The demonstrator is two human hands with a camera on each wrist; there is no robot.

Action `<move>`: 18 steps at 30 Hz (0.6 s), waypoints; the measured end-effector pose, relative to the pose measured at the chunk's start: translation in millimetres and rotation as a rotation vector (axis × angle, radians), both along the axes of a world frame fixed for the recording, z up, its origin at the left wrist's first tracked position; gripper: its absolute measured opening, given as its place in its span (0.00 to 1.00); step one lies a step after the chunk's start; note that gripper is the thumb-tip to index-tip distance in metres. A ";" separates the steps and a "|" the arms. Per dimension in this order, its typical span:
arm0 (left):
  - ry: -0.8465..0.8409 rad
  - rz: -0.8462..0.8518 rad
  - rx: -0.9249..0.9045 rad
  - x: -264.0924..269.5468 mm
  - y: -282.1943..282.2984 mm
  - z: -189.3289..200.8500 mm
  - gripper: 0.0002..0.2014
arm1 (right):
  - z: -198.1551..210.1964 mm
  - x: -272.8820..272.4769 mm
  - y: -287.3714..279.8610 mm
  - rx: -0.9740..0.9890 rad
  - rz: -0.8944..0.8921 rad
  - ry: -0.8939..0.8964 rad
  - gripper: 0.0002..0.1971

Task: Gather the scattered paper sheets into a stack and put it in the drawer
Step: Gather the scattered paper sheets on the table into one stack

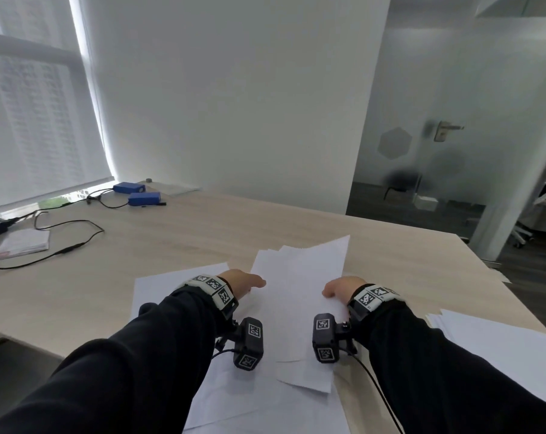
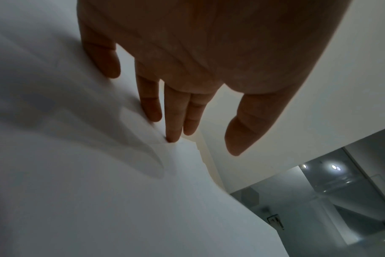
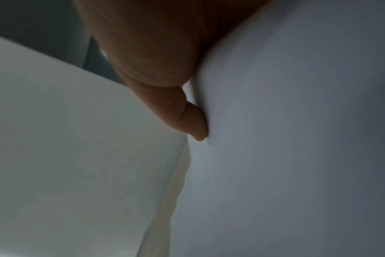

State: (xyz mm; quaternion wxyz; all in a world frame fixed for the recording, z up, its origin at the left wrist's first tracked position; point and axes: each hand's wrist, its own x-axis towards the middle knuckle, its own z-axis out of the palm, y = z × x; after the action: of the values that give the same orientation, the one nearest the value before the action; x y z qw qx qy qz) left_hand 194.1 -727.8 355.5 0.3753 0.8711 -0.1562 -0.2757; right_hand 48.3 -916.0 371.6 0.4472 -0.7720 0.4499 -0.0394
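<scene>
A loose stack of white paper sheets [image 1: 296,292] sits between my hands on the wooden table [image 1: 202,233], its far edges fanned out unevenly. My left hand [image 1: 243,285] is at the stack's left edge. In the left wrist view its fingers [image 2: 152,104] lie straight against the paper [image 2: 99,191], with the thumb held apart. My right hand [image 1: 342,288] grips the right edge. In the right wrist view its thumb [image 3: 187,118] presses on the sheet [image 3: 297,139], which hides the fingers. No drawer is in view.
More loose sheets lie under my left arm [image 1: 171,292], near the front edge [image 1: 249,402] and at the right [image 1: 500,343]. Two blue boxes [image 1: 137,193], a black cable [image 1: 71,242] and a wrapped booklet [image 1: 22,242] sit at the far left. The table's right edge is close to a glass door [image 1: 447,136].
</scene>
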 end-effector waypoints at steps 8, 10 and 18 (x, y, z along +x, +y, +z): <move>-0.060 0.118 -0.317 2.4 8.9 8.3 0.35 | 28.7 -31.8 -15.0 -0.107 0.067 -0.594 0.06; -0.055 0.111 -0.477 1.3 10.7 19.7 0.35 | 37.3 -36.2 -12.6 -0.044 0.077 -0.721 0.06; 0.017 0.074 -0.952 -16.8 5.4 54.4 0.12 | 52.5 -51.3 1.3 0.124 0.112 -0.939 0.08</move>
State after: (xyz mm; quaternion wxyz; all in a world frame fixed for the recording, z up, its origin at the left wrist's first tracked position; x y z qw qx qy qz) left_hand 177.3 -722.3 409.9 0.7434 0.6051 -0.2308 -0.1673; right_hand -3.1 -914.7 424.0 0.6488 -0.6656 0.1582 -0.3330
